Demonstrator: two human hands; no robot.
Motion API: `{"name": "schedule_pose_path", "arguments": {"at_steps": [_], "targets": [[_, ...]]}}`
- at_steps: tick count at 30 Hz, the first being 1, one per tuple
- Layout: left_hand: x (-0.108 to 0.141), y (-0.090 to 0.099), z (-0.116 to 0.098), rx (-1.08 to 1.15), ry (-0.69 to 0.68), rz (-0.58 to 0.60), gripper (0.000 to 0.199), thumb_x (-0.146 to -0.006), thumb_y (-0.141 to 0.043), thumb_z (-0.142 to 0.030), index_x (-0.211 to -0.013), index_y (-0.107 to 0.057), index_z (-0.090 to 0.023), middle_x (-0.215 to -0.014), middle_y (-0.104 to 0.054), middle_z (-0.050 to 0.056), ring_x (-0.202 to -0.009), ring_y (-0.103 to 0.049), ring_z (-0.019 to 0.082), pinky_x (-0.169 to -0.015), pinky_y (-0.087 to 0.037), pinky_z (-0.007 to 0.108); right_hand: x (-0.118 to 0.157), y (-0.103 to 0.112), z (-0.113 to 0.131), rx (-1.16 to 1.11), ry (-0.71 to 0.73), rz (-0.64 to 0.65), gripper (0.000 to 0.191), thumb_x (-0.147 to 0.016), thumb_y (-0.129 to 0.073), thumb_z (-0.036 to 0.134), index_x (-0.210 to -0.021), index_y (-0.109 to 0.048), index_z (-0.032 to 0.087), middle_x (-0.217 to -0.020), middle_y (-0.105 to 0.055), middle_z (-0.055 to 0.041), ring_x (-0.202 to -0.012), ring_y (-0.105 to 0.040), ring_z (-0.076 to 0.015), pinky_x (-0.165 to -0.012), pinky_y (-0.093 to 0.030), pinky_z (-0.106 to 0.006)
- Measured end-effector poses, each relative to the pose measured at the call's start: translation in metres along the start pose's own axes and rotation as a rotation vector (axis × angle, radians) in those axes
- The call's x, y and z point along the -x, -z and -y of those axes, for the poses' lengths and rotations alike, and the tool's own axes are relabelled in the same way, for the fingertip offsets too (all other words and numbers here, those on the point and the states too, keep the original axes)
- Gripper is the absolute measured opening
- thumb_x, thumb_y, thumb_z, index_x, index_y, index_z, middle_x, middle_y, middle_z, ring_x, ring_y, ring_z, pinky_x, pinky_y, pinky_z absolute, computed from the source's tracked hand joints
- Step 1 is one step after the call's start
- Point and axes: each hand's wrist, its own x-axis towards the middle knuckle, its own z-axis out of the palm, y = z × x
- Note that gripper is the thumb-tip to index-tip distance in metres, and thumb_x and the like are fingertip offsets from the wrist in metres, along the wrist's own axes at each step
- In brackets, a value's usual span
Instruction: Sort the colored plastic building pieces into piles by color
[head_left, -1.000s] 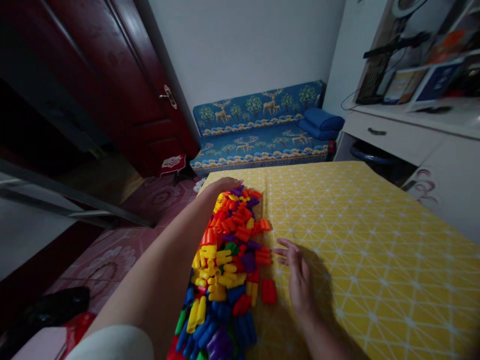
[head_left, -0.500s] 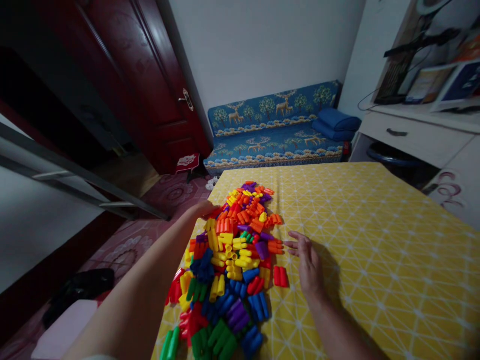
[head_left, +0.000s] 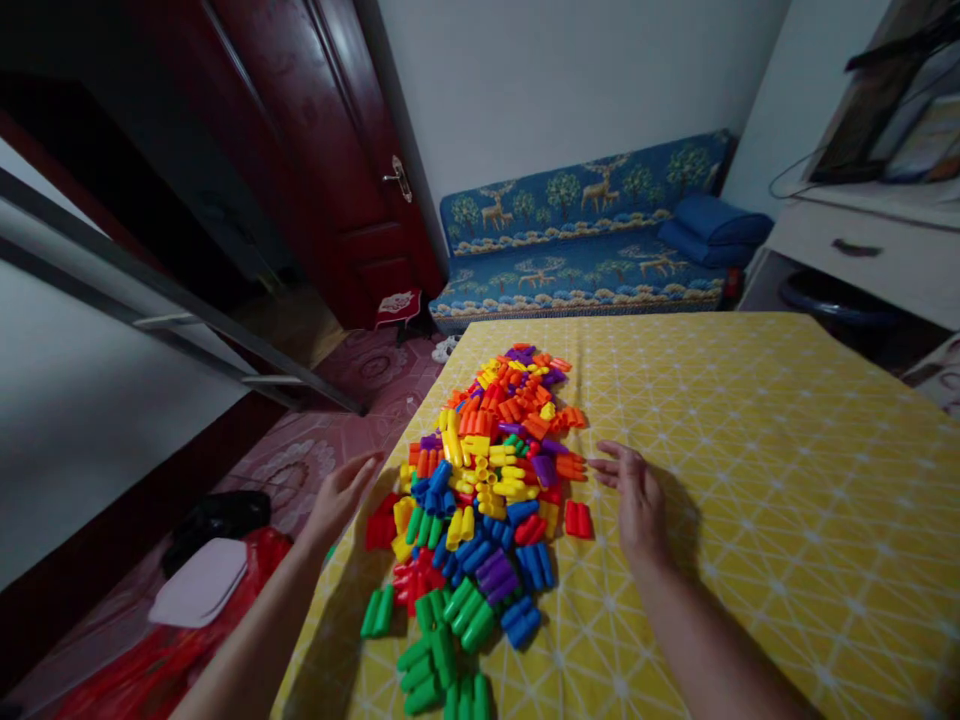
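A long heap of plastic building pieces [head_left: 495,470], shaped like joined bullets in red, orange, yellow, green, blue and purple, runs along the left part of the table. My left hand [head_left: 341,500] is left of the heap near the table's edge, fingers stretched out and holding nothing. On the other side, my right hand [head_left: 634,495] is open, its fingertips close to some orange pieces [head_left: 571,466]; I cannot tell whether they touch. A red piece [head_left: 578,520] lies apart from the heap beside this hand. Several green pieces [head_left: 431,665] lie at the near end.
A yellow patterned cloth [head_left: 750,480] covers the table. Beyond it stands a blue sofa [head_left: 570,270] with deer on its cover. To the left are a dark red door [head_left: 330,150], a metal ladder-like frame [head_left: 187,310], and a pale lid-like thing [head_left: 201,582] on red plastic.
My left hand has drawn back from the far left side of the heap toward me. My right hand stays beside the orange pieces. The camera view has shifted.
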Motion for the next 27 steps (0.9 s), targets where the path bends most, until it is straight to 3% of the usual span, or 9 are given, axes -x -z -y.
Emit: {"name": "schedule_pose_path", "arguments": {"at_steps": [3, 6, 8, 11, 16, 19, 23, 25, 27], "targets": [[0.066, 0.004, 0.027, 0.081, 0.071, 0.005, 0.064, -0.081, -0.055, -0.064, -0.121, -0.065, -0.015, -0.127, -0.066, 0.013, -0.123, -0.056, 0.035, -0.106, -0.042, 0.051, 0.0, -0.001, 0.001, 0.001, 0.008, 0.008, 0.051, -0.092, -0.038, 0.061, -0.107, -0.064, 0.021, -0.103, -0.07, -0.0096, -0.089, -0.068, -0.0197, -0.076, -0.055, -0.032], [0.105, -0.01, 0.034, 0.098, 0.073, 0.007, 0.07, -0.082, -0.056, -0.062, -0.138, -0.052, -0.02, -0.136, -0.06, 0.01, -0.131, -0.049, 0.036, -0.107, -0.041, 0.054, 0.001, -0.002, 0.003, -0.009, 0.018, 0.008, 0.049, -0.09, -0.04, 0.061, -0.104, -0.064, 0.021, -0.106, -0.069, -0.0096, -0.087, -0.068, -0.019, -0.074, -0.055, -0.031], [0.111, -0.024, 0.03, 0.01, 0.015, 0.009, 0.074, -0.084, -0.053, -0.061, -0.146, -0.042, -0.022, -0.149, -0.047, 0.009, -0.141, -0.037, 0.033, -0.115, -0.031, 0.053, 0.002, -0.002, 0.003, -0.016, 0.019, 0.004, 0.048, -0.09, -0.04, 0.061, -0.104, -0.064, 0.021, -0.107, -0.069, -0.0096, -0.087, -0.068, -0.0187, -0.074, -0.055, -0.031], [0.095, -0.045, 0.023, -0.127, -0.076, 0.056, 0.072, -0.091, -0.04, -0.061, -0.15, -0.033, -0.021, -0.159, -0.028, 0.009, -0.148, -0.02, 0.028, -0.121, -0.013, 0.052, 0.002, -0.001, 0.002, -0.02, 0.022, 0.0, 0.048, -0.091, -0.039, 0.06, -0.104, -0.064, 0.02, -0.106, -0.069, -0.0099, -0.087, -0.068, -0.0184, -0.074, -0.055, -0.031], [0.054, -0.066, 0.017, -0.134, -0.096, 0.061, 0.072, -0.094, -0.03, -0.061, -0.151, -0.03, -0.018, -0.159, -0.027, 0.011, -0.149, -0.019, 0.025, -0.122, -0.011, 0.049, 0.003, -0.002, 0.002, 0.002, 0.034, 0.004, 0.048, -0.092, -0.037, 0.059, -0.104, -0.062, 0.02, -0.11, -0.069, -0.0109, -0.088, -0.069, -0.0183, -0.074, -0.055, -0.03], [0.052, -0.065, 0.009, -0.1, -0.1, 0.073, 0.072, -0.093, -0.032, -0.062, -0.152, -0.027, -0.019, -0.161, -0.023, 0.011, -0.149, -0.016, 0.026, -0.122, -0.011, 0.049, 0.005, -0.002, 0.003, 0.049, 0.048, 0.015, 0.047, -0.091, -0.039, 0.059, -0.103, -0.062, 0.02, -0.107, -0.07, -0.0101, -0.088, -0.069, -0.0182, -0.075, -0.055, -0.03], [0.09, -0.043, -0.007, -0.051, -0.213, 0.051, 0.066, -0.096, -0.031, -0.056, -0.154, -0.018, -0.026, -0.163, -0.014, 0.007, -0.151, -0.009, 0.027, -0.121, -0.013, 0.052, 0.008, -0.001, 0.005, 0.058, 0.046, 0.03, 0.045, -0.091, -0.041, 0.058, -0.103, -0.062, 0.02, -0.104, -0.07, -0.009, -0.088, -0.069, -0.0179, -0.076, -0.054, -0.031], [0.122, -0.031, -0.014, -0.103, -0.376, 0.053, 0.066, -0.095, -0.032, -0.058, -0.154, -0.021, -0.031, -0.164, -0.01, 0.005, -0.15, -0.009, 0.031, -0.119, -0.016, 0.056, 0.009, -0.001, 0.006, 0.048, 0.039, 0.04, 0.044, -0.091, -0.041, 0.057, -0.103, -0.062, 0.021, -0.104, -0.07, -0.0085, -0.087, -0.068, -0.0177, -0.076, -0.054, -0.031], [0.153, -0.023, -0.02, -0.174, -0.608, 0.136, 0.072, -0.09, -0.031, -0.068, -0.153, -0.022, -0.035, -0.164, -0.009, 0.005, -0.149, -0.013, 0.036, -0.117, -0.018, 0.06, 0.009, -0.002, 0.006, 0.047, 0.034, 0.042, 0.043, -0.092, -0.04, 0.057, -0.102, -0.062, 0.022, -0.103, -0.07, -0.008, -0.087, -0.068, -0.0176, -0.076, -0.054, -0.03]]}}
